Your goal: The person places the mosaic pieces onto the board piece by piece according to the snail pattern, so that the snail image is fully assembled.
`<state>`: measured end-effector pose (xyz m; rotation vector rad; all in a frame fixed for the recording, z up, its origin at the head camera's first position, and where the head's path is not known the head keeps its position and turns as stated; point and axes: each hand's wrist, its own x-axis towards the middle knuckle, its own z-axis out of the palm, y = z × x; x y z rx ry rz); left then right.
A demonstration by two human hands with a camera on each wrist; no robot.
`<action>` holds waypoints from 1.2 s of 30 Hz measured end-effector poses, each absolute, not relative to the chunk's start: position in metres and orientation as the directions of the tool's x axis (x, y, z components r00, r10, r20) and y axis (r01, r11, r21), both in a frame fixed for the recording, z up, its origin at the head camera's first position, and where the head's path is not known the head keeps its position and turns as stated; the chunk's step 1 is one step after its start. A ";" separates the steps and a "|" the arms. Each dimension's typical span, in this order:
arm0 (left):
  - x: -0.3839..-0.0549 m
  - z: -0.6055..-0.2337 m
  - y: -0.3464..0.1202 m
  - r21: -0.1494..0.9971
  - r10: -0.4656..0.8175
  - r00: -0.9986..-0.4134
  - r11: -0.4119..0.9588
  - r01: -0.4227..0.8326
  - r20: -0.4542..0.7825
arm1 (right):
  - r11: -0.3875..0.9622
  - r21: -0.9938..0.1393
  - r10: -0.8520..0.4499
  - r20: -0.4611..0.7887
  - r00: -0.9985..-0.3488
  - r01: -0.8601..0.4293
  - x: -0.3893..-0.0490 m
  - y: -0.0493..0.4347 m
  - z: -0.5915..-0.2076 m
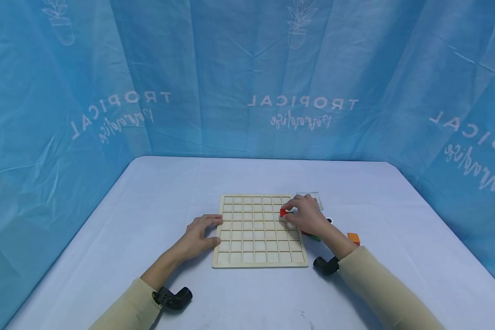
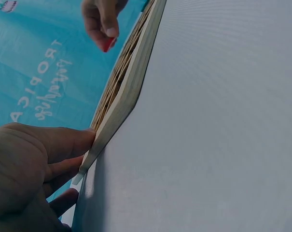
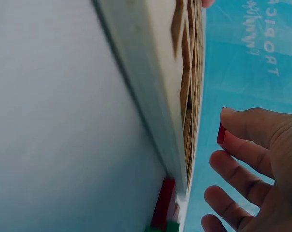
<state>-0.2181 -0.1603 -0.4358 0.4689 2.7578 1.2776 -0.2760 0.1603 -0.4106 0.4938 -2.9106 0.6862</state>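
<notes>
A pale wooden board [image 1: 260, 265] with a grid of square recesses lies flat on the white table. My left hand [image 1: 198, 236] rests at its left edge, thumb and fingers spread and touching the rim; the left wrist view shows the thumb [image 2: 73, 144] against the board's side. Over the right part of the grid, my right hand [image 1: 307, 216] pinches a small red block [image 1: 283, 213] between thumb and finger. In the right wrist view this red block [image 3: 221, 132] is held above the board, while the other fingers are loosely bent.
Right of the board, partly behind the right arm, lie green and red pieces [image 1: 313, 237] and a small black-and-white piece [image 1: 329, 220]. An orange block [image 1: 353, 238] sits further right. A card with a printed grid [image 1: 316, 201] lies beyond the right hand. Blue curtains [image 1: 247, 68] surround the table.
</notes>
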 end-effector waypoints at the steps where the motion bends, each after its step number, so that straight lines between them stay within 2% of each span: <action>1: -0.218 -0.436 -0.160 0.755 0.302 -0.951 0.608 0.247 0.068 | 0.847 -0.408 -0.291 0.182 -0.939 -0.341 -0.278 0.158 -0.411; 16: -0.218 -0.435 -0.160 0.745 0.284 -0.956 0.621 0.242 0.074 | 0.851 -0.406 -0.327 0.085 -0.941 -0.333 -0.290 0.151 -0.416; 26: -0.217 -0.437 -0.159 0.744 0.295 -0.952 0.618 0.253 0.079 | 0.864 -0.364 -0.339 0.089 -0.937 -0.347 -0.290 0.151 -0.420; 36: -0.217 -0.435 -0.158 0.746 0.292 -0.953 0.617 0.250 0.078 | 0.857 -0.378 -0.341 0.089 -0.936 -0.349 -0.288 0.154 -0.415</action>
